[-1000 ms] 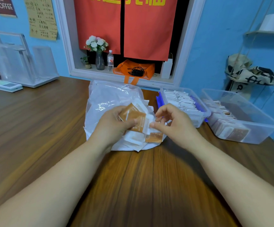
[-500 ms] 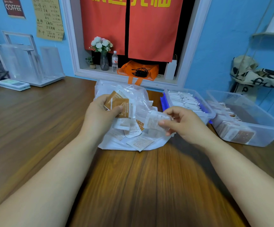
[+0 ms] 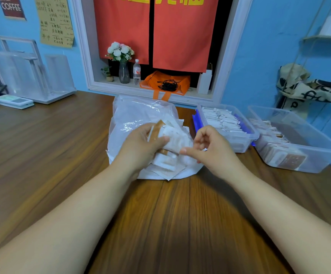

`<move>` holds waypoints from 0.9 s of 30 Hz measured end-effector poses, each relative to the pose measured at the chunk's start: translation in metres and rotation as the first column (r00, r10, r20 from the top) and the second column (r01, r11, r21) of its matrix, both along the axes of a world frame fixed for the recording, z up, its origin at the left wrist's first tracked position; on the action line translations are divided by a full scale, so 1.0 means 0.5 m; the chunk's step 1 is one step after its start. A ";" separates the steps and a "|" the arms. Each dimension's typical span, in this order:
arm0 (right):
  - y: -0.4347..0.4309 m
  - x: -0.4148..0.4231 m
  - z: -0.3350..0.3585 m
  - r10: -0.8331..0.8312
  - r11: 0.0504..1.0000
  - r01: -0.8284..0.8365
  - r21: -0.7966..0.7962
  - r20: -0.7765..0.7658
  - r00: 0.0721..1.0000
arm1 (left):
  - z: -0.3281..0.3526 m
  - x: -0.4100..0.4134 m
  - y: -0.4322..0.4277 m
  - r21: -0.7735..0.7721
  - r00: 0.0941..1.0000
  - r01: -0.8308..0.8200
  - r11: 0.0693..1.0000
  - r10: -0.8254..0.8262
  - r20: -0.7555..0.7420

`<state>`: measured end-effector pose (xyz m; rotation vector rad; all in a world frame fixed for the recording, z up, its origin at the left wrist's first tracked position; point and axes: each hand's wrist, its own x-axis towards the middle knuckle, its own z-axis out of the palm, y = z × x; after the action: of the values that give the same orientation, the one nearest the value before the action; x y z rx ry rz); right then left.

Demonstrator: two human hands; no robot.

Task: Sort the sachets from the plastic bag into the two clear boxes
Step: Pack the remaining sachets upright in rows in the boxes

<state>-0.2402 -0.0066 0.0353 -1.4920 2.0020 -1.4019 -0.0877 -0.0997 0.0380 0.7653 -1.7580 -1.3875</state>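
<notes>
Only one word reads clearly: "COFFEE", in white capitals on the dark red sign (image 3: 12,7) on the wall at 10 o'clock. The small line above it is too blurred. At 11 o'clock the yellow paper sheet (image 3: 55,20) has handwritten rows you can't read. At 12 o'clock the red curtain (image 3: 156,30) has big yellow characters, cut off by the frame edge. Print on the sachets (image 3: 175,139), the bottle label (image 3: 136,71) and the cloth bag (image 3: 307,89) at 2 o'clock is illegible.

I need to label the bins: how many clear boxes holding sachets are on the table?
2. The first box sits just right of the plastic bag; the second box stands right of that. No others show.
</notes>
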 end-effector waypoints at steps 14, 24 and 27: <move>0.020 0.003 -0.001 0.151 0.985 -0.141 0.100 -0.103 0.983 | 0.012 0.016 -0.010 -0.075 0.985 -0.166 0.983 0.162 -0.058; 0.204 -0.113 0.059 -0.042 0.999 0.041 -0.014 -0.081 0.996 | 0.006 -0.160 0.133 0.110 0.964 0.267 0.957 -0.265 -0.037; 0.251 -0.134 0.040 -0.145 0.989 0.145 -0.012 -0.109 0.983 | -0.002 -0.208 0.178 0.210 0.941 0.339 0.917 -0.332 -0.067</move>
<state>-0.3075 0.1187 0.0554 -1.4812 2.2159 -1.4069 -0.1918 -0.0109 0.0371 0.5671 -1.7905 -1.8372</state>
